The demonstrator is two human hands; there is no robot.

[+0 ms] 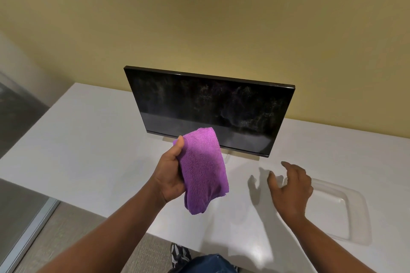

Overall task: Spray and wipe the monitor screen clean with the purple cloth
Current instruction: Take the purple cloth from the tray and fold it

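The monitor [210,108] stands upright near the back of the white desk [93,139], screen facing the person, long axis running left-right. Mist and speckle show across the glass, thickest on its right half, so the spray part looks done & wiping is what's left. The purple cloth [203,168] sits bunched in the left hand [170,175], thumb pinned over the top edge, fingers wrapped behind it; it hangs just in front of the monitor's lower-left edge, w/ the screen straight ahead & above the fingers. That hand is clearly the nearer one. The right hand [290,186] hovers in front of the monitor's lower-right corner, fingers spread loose, holding nothing, above the desk beside a clear plastic tray [352,213]. No spray bottle in view. Next move, I'd guess: lift the cloth forward onto the glass, then sweep along the long axis toward the wet right side.
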